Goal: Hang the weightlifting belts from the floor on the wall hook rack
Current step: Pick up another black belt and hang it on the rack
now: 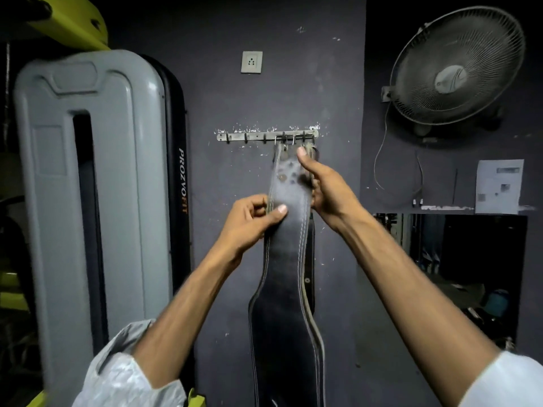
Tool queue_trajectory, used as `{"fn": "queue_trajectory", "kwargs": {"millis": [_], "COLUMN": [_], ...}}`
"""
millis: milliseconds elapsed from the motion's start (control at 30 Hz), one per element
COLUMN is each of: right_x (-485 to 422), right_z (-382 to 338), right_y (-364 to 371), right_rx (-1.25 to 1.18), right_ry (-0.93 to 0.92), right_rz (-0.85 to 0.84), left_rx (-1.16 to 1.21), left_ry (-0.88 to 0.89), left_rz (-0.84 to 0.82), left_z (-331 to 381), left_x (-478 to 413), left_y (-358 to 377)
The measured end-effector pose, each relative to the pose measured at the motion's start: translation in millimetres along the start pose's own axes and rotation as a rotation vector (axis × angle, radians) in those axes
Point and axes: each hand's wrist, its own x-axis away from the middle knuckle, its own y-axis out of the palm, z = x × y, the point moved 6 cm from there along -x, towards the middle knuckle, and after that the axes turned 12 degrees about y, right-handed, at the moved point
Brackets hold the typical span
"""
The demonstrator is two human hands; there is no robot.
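Note:
A black leather weightlifting belt (286, 289) with pale stitching hangs down the dark wall, its metal buckle end up at the right part of the hook rack (244, 137). My left hand (252, 221) pinches the belt's left edge below the rivets. My right hand (323, 186) grips the belt's right edge higher up, thumb pressing just under the buckle. A second belt (310, 259) shows partly behind the first, on its right side. The floor is out of sight.
A tall grey gym machine shroud (88, 186) stands close on the left. A wall socket (251, 62) sits above the rack. A wall fan (458, 66) with dangling cord hangs at upper right, over a dark recessed shelf (470, 259).

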Motion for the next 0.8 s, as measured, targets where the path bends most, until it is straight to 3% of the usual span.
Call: {"fn": "queue_trajectory", "kwargs": {"millis": [100, 233, 433, 600, 800], "right_x": [-17.1, -36.6, -82.4, -141.1, -224.6], "right_z": [-10.3, 2.5, 28.4, 45.1, 64.0], "right_y": [-11.2, -10.6, -12.3, -10.2, -6.8], "right_rx": [0.033, 0.135, 0.208, 0.313, 0.382], "right_ry": [-0.100, -0.196, -0.264, -0.293, -0.295], "right_rz": [0.147, 0.101, 0.088, 0.104, 0.178], "left_rx": [-0.071, -0.129, -0.236, -0.195, -0.151], "left_ry": [0.002, -0.025, 0.062, 0.031, 0.136], "left_rz": [-0.064, -0.080, 0.128, 0.142, 0.188], "left_z": [-17.3, -36.0, -55.4, -107.8, -171.7], "left_x": [6.1, 0.9, -69.6, -128.6, -194.5], "left_y": [15.5, 18.8, -25.3, -49.2, -77.6]}}
